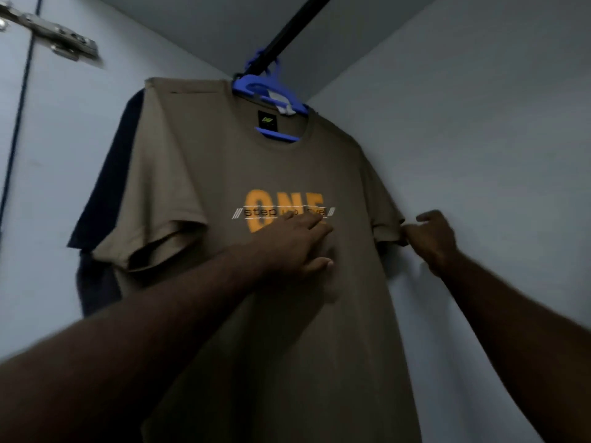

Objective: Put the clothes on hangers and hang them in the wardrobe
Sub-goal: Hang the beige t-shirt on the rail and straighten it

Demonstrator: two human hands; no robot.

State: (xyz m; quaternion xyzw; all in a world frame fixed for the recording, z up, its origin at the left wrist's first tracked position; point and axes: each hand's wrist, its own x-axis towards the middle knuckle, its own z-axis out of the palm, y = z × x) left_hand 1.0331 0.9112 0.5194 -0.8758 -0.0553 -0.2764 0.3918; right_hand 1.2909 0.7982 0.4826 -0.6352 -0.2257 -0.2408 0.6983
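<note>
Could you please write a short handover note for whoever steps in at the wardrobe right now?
Left hand: open, fingers flat against the chest print of the brown T-shirt.
Right hand: pinching the hem of the shirt's sleeve beside the wardrobe wall.
The shirt is on a blue hanger, hooked over the black rail. A dark garment hangs behind it.
Done: this shirt is on its hanger and hung up.
Left: probably just smoothing and letting go. Whether more clothes wait cannot be seen from here.
</note>
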